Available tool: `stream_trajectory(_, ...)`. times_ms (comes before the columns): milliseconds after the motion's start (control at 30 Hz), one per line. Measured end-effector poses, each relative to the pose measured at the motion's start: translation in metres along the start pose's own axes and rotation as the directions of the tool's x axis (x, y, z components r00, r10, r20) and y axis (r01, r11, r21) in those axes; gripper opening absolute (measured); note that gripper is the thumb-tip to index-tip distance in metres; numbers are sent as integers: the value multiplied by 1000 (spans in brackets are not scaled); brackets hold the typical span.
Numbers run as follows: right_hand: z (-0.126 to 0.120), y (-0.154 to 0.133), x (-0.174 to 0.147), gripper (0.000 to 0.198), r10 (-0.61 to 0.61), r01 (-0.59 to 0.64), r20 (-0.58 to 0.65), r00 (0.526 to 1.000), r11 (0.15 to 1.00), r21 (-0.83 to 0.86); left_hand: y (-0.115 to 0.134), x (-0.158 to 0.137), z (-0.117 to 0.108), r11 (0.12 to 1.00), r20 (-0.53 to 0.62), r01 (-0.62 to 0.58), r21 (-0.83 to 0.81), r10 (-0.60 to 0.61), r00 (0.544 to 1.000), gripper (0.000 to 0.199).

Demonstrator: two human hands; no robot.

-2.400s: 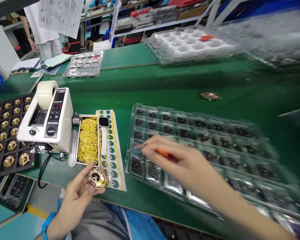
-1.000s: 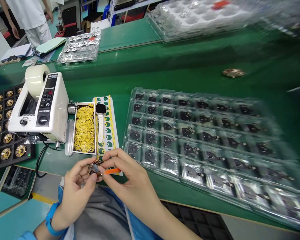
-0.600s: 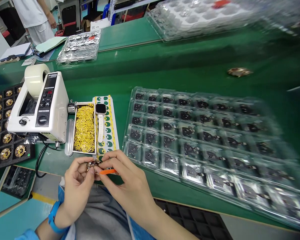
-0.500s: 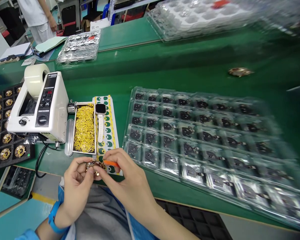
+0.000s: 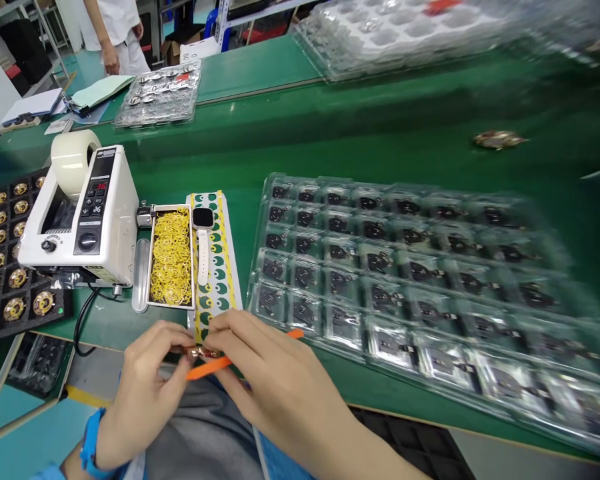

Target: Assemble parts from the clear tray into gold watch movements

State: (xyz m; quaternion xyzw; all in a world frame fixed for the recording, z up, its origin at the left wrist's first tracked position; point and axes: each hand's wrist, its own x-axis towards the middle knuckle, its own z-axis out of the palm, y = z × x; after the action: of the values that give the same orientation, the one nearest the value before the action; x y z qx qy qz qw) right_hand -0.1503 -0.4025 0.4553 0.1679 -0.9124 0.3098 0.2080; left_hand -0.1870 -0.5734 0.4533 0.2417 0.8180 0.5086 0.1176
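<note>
My left hand (image 5: 147, 390) pinches a small round gold-coloured part (image 5: 198, 351) by its left side, near the table's front edge. The fingers of my right hand (image 5: 275, 373) close on the part's other side and also keep hold of a flat orange stick (image 5: 207, 369), whose far end sticks out past the knuckles. Seen nearly edge-on, the part is largely covered by fingers. Just beyond the hands are yellow rings (image 5: 171, 260) in a white-edged box and a sheet of green and yellow stickers (image 5: 231, 273). A watch with a pale strap (image 5: 203, 257) lies on that sheet.
A clear tray of black parts (image 5: 340, 283) spreads to the right. On the left stand a white tape dispenser (image 5: 110, 220) and a black foam tray (image 5: 10, 332) of gold parts. One gold piece (image 5: 497, 139) lies farther back. Behind the bench stands a person (image 5: 114, 33).
The gold part has been tilted from face-up to nearly edge-on. In my right hand the orange stick has swung round to lie across beneath the fingers. The person behind has moved right.
</note>
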Motion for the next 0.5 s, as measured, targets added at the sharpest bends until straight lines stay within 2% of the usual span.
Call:
stream_trajectory(33,0,-2,0,26,-37,36,-27,999,999,-35,1,2,-1,999,-15,-35,15,36,999,18)
stream_trajectory(100,2,-6,-3,21,-67,60,-96,993,995,-80,1,5,0,999,-15,-31,-37,30,999,19)
stream_trajectory(200,10,-9,-14,22,-60,30,-206,977,989,-145,-2,8,8,966,4,113,-232,-116,993,11)
stream_trajectory(267,15,-8,-23,22,-90,49,-223,971,982,-181,-4,9,14,907,-35,211,-366,-240,970,4)
stream_trajectory(367,18,-6,-31,25,-177,130,-184,967,962,-239,-3,10,18,798,-58,289,-530,-374,926,26)
stream_trajectory(500,19,-3,-24,21,-140,74,-241,960,962,-262,2,9,19,682,60,326,-654,-383,922,34)
